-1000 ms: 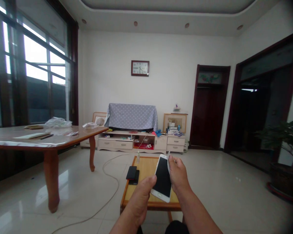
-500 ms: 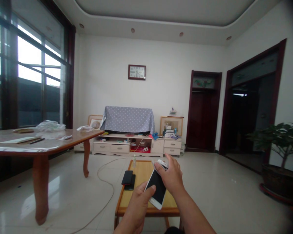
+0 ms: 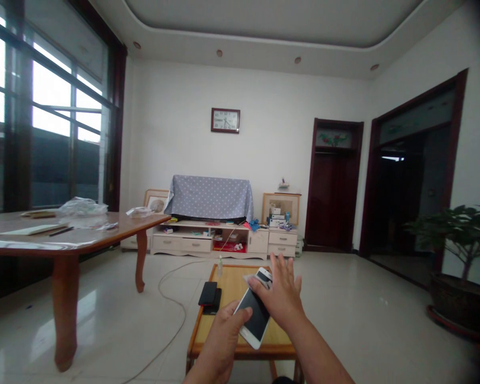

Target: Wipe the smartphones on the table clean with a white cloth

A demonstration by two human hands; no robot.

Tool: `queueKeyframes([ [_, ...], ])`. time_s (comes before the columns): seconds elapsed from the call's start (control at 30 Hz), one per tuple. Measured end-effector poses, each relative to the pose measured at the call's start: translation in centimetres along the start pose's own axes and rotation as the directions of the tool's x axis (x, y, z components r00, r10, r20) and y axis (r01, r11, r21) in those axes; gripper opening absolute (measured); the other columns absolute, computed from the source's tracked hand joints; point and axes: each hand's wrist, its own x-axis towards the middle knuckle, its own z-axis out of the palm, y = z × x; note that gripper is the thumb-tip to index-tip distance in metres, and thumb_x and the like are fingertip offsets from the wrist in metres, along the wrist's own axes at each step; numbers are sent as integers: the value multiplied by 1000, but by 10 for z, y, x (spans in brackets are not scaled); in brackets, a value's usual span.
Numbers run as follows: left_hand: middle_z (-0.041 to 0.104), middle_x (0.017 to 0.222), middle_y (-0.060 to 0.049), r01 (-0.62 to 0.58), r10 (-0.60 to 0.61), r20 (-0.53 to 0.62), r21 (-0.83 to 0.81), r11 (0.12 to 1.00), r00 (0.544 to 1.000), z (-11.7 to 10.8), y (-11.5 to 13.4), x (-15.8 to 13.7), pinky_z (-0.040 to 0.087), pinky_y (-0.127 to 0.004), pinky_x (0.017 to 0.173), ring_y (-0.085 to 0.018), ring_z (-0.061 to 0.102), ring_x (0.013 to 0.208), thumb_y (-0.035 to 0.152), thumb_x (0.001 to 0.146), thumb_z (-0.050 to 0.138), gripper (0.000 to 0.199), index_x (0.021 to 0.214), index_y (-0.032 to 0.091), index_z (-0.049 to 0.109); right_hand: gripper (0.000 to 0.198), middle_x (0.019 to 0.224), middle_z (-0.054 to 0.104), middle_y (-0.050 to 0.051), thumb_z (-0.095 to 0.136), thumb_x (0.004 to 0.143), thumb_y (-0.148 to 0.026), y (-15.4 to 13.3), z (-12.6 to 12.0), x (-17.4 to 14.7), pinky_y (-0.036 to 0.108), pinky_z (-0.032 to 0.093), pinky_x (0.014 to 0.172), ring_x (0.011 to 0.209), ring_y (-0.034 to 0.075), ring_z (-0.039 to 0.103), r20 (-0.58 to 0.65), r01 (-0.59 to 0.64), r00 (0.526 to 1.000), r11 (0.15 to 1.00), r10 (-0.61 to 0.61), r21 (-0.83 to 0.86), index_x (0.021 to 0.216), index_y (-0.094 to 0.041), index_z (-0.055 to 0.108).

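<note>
A white-framed smartphone (image 3: 257, 314) with a dark screen tilts above the small wooden table. My left hand (image 3: 224, 333) is closed around its lower left side, thumb lying over the screen. Across the phone's upper end lies my right hand (image 3: 282, 296), thumb pressing a thin whitish wipe (image 3: 248, 278) against the glass. The other right fingers are stretched up and apart beyond the phone's right edge. Most of the wipe is hidden under that hand. Left of the phone, a black phone-like object (image 3: 208, 293) rests on another dark flat item (image 3: 213, 308) on the table.
The small wooden table (image 3: 202, 336) stands before me, with a small clear bottle (image 3: 220, 265) at its far end. A cable (image 3: 182, 309) runs over the floor. A larger table (image 3: 124, 226) with plastic bags is at left, a potted plant (image 3: 460, 296) at right.
My right hand has opened its fingers upward and flattened over the phone's top, its thumb shifted slightly left and down. My left hand keeps its hold; the phone sits slightly lower.
</note>
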Motion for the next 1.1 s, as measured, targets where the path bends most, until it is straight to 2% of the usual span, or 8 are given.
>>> queueKeyframes([
  [0.1, 71, 92, -5, -6, 6, 6, -3, 1000, 1000, -1, -1, 0, 39, -29, 82, -19, 57, 86, 39, 86, 65, 29, 99, 15, 73, 94, 167, 12, 10, 48, 84, -74, 0, 3, -1, 65, 7, 116, 152, 36, -3, 24, 71, 997, 997, -71, -16, 159, -26, 18],
  [0.27, 68, 81, -4, 29, -29, 7, 12, 1000, 1000, -1, -1, -1, 37, -28, 75, -17, 54, 77, 39, 85, 64, 27, 91, 14, 71, 93, 166, 11, 14, 42, 86, -74, 5, -1, 9, 68, 9, 114, 152, 38, -2, 28, -126, 992, 992, 126, 15, 159, -21, 18],
  [0.47, 67, 80, -2, 12, -11, -25, 23, 1000, 1000, -1, -2, -1, 36, -27, 74, -16, 53, 76, 38, 84, 65, 24, 88, 15, 71, 97, 167, 10, 10, 48, 82, -76, 6, 1, 2, 66, 3, 115, 152, 36, -6, 40, 12, 999, 1000, -13, 16, 159, -25, 20],
  [0.63, 68, 80, -3, 39, -39, -16, 26, 999, 999, -1, -2, -3, 36, -28, 73, -16, 53, 74, 40, 83, 66, 26, 90, 16, 72, 97, 166, 13, 15, 46, 83, -75, 12, 6, 12, 69, 9, 113, 152, 39, -1, 21, -163, 986, 986, 163, 18, 159, -21, 20],
  [0.83, 68, 81, -2, 42, -41, -24, 19, 999, 999, -2, -4, -2, 36, -28, 74, -16, 53, 76, 40, 81, 68, 28, 93, 15, 72, 100, 166, 14, 10, 53, 79, -77, 9, 16, 1, 67, 4, 115, 152, 36, -5, 56, -19, 998, 999, 16, 45, 159, -26, 21],
  [1.0, 67, 76, -2, 59, -58, -25, 42, 997, 998, -3, -3, -3, 36, -27, 70, -15, 52, 71, 43, 81, 68, 29, 87, 15, 71, 96, 165, 16, 14, 47, 83, -75, 13, 14, 8, 69, 9, 113, 152, 39, -1, 20, -174, 985, 983, 173, 63, 158, -21, 23],
  [1.1, 68, 77, -2, 73, -72, -35, 31, 997, 997, -5, -4, -2, 36, -27, 71, -16, 54, 73, 43, 79, 71, 29, 86, 15, 71, 95, 165, 20, 12, 50, 82, -74, 12, 17, 3, 66, 8, 115, 152, 37, 0, 26, -119, 993, 991, 118, 64, 158, -23, 24],
])
